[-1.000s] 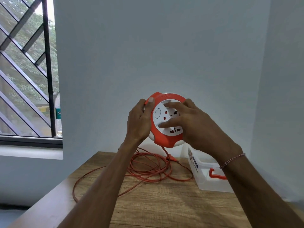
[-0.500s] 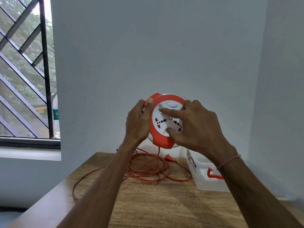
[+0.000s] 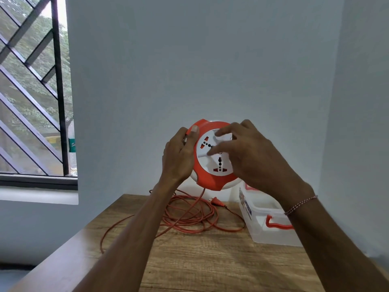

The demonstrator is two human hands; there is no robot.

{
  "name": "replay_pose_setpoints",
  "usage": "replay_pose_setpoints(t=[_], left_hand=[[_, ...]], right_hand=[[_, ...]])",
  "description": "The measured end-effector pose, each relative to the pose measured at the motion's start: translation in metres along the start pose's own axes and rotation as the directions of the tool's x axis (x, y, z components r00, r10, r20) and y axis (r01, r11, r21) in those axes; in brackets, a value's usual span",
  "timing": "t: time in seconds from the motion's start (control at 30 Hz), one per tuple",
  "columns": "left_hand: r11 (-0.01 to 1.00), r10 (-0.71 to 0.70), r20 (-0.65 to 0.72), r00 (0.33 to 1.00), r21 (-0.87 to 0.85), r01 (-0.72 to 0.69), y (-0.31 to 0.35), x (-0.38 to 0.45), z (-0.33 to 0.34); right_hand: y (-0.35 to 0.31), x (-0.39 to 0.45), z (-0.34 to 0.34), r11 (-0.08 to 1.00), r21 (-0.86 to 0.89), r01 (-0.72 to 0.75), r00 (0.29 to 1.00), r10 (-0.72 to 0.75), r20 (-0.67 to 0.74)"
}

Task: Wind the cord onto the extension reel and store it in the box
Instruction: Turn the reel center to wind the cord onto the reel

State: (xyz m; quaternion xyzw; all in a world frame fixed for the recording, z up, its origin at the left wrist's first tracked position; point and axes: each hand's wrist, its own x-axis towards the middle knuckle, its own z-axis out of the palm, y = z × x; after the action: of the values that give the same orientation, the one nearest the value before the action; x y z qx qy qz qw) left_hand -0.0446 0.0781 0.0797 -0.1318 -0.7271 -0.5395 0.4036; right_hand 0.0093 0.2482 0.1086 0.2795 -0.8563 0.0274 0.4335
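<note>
Winding: the extension reel (image 3: 212, 163) is held upright in the air above the tabletop's (image 3: 210, 266) far edge.
Left hand (image 3: 179, 157): curled round the reel's orange rim, thumb on the front.
Right hand (image 3: 246, 152): fingers spread, tips pressing the white socket face to turn it.
Cord (image 3: 189, 216): thin, limp, lying in loose loops near the far edge; likely to tangle, so feed it gently.
Box (image 3: 271, 226): clear plastic, at the far right corner, open.
Reel: rigid, light, smooth plastic; best gripped by the rim.

Both hands (image 3: 212, 152) raised, fingers curled
</note>
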Motion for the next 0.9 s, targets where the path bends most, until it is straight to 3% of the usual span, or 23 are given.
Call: replay_pose_setpoints(t=[0.1,0.17,0.53,0.9], left_hand=[[1.000,0.001,-0.002,1.000,-0.017,-0.001,0.001,0.000,-0.001],[1.000,0.007,-0.001,1.000,-0.016,-0.007,0.001,0.000,-0.001],[1.000,0.014,0.003,1.000,0.001,-0.014,0.001,0.000,-0.001],[1.000,0.008,-0.007,1.000,0.012,-0.008,0.001,0.001,0.000]], right_hand=[[-0.005,-0.002,-0.004,0.996,-0.088,0.032,0.984,-0.015,0.180],[-0.008,-0.002,-0.002,0.990,-0.136,0.043,0.983,-0.017,0.184],[-0.008,-0.008,0.011,0.978,-0.191,-0.080,0.997,0.079,-0.014],[-0.009,-0.004,0.020,0.976,0.016,-0.218,0.961,0.217,-0.174]])
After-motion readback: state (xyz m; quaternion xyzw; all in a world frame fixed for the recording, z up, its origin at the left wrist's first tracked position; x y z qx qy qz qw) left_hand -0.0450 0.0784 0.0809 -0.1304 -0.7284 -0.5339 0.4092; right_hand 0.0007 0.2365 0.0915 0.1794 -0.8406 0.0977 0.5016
